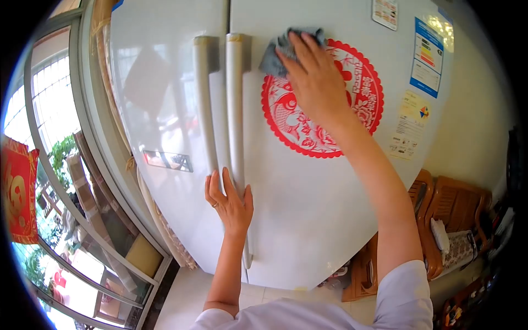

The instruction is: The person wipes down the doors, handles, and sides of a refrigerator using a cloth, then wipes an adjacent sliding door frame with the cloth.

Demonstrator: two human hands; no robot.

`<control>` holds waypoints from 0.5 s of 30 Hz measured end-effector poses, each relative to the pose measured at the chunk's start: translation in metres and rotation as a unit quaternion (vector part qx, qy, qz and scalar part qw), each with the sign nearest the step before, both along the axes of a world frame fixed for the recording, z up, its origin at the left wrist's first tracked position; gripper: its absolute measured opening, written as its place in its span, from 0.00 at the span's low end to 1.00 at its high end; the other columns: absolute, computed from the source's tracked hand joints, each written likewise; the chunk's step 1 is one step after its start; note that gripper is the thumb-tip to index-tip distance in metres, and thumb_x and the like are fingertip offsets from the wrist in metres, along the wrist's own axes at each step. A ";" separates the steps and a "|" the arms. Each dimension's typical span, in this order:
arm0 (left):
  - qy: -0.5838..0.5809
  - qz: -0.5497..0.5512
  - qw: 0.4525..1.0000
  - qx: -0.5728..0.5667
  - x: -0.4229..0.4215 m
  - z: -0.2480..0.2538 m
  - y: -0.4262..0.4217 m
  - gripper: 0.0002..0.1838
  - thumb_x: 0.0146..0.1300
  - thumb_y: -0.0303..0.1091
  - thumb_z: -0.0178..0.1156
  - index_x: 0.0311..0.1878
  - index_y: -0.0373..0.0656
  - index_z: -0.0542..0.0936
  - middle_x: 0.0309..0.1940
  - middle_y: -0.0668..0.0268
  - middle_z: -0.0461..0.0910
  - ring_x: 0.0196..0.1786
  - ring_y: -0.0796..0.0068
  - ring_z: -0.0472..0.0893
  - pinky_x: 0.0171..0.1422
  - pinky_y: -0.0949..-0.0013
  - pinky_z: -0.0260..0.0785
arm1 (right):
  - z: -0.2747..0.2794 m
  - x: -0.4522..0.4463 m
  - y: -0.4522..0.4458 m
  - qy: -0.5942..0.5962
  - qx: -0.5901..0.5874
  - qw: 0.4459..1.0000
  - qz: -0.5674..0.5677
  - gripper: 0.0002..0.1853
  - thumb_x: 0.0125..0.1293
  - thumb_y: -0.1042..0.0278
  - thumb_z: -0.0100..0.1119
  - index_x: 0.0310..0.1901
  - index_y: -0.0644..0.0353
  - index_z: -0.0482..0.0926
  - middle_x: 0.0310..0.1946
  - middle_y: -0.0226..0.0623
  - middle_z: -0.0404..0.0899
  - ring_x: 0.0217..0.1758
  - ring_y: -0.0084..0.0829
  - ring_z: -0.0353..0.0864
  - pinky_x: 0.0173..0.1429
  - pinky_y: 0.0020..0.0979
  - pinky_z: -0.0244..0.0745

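A large white refrigerator (308,220) with two doors fills the middle of the view. My right hand (319,82) presses a grey-blue cloth (273,59) against the right door, at the upper left edge of a round red-and-white paper-cut sticker (360,71). Part of the cloth and the sticker are hidden behind that hand. Lower down, my left hand (231,206) rests over the right door's long handle (235,110), fingers stretched upward and apart, with a ring on one finger. Beside it runs the left door's handle (204,104).
Blue-edged label (427,58) and yellowish label (408,124) are stuck on the right door. At left stands a glass sliding door (77,181) with a red hanging decoration (19,190). Wooden chairs (454,203) stand behind on the right.
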State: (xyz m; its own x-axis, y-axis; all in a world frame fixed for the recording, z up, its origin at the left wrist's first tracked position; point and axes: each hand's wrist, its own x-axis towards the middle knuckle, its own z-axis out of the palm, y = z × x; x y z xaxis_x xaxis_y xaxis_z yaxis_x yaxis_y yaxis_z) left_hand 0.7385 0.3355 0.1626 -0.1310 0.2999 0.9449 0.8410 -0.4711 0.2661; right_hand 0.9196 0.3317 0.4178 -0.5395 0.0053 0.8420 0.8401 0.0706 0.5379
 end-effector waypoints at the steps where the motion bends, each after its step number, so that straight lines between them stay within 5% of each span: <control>1: -0.019 -0.039 0.999 0.005 -0.004 -0.001 0.000 0.41 0.54 0.32 0.67 0.70 0.32 0.61 0.68 0.50 0.54 0.70 0.43 0.54 0.70 0.46 0.55 | -0.014 -0.007 0.003 -0.014 -0.020 1.000 0.013 0.18 0.61 0.72 0.56 0.54 0.61 0.79 0.64 0.45 0.70 0.69 0.47 0.66 0.69 0.48 0.63; 3: -0.041 -0.096 0.995 0.002 -0.012 -0.006 -0.001 0.44 0.48 0.32 0.73 0.69 0.32 0.62 0.69 0.51 0.53 0.70 0.44 0.55 0.70 0.47 0.56 | -0.048 -0.015 0.004 -0.043 -0.061 0.997 0.027 0.18 0.60 0.72 0.56 0.53 0.61 0.80 0.63 0.45 0.70 0.67 0.46 0.67 0.67 0.47 0.65; 8: -0.014 -0.137 0.990 -0.010 -0.032 -0.008 -0.015 0.37 0.53 0.30 0.69 0.66 0.29 0.66 0.67 0.51 0.59 0.69 0.44 0.59 0.70 0.49 0.57 | -0.064 -0.022 0.002 -0.081 -0.132 0.987 0.044 0.18 0.64 0.72 0.57 0.56 0.59 0.78 0.63 0.43 0.71 0.61 0.43 0.73 0.63 0.40 0.71; 10: -0.039 -0.184 0.982 -0.006 -0.037 -0.015 -0.016 0.35 0.55 0.28 0.67 0.66 0.31 0.67 0.65 0.51 0.63 0.67 0.46 0.62 0.67 0.51 0.59 | -0.035 -0.042 -0.010 0.193 -0.138 0.950 0.202 0.15 0.65 0.70 0.56 0.53 0.58 0.79 0.59 0.44 0.74 0.59 0.45 0.73 0.61 0.40 0.71; 13: -0.106 -0.214 0.971 -0.026 -0.036 -0.019 -0.021 0.32 0.56 0.26 0.65 0.65 0.34 0.68 0.63 0.50 0.65 0.64 0.50 0.64 0.64 0.54 0.60 | -0.013 -0.079 -0.009 0.241 -0.208 0.903 0.288 0.17 0.66 0.71 0.56 0.57 0.56 0.78 0.63 0.52 0.68 0.62 0.50 0.71 0.64 0.41 0.69; 15: -0.101 -0.208 0.973 -0.020 -0.037 -0.021 -0.021 0.31 0.56 0.26 0.65 0.65 0.35 0.68 0.62 0.51 0.65 0.62 0.51 0.65 0.63 0.55 0.60 | -0.044 -0.110 0.013 0.193 -0.118 0.943 0.244 0.19 0.65 0.73 0.56 0.59 0.55 0.77 0.65 0.57 0.63 0.64 0.54 0.69 0.65 0.43 0.67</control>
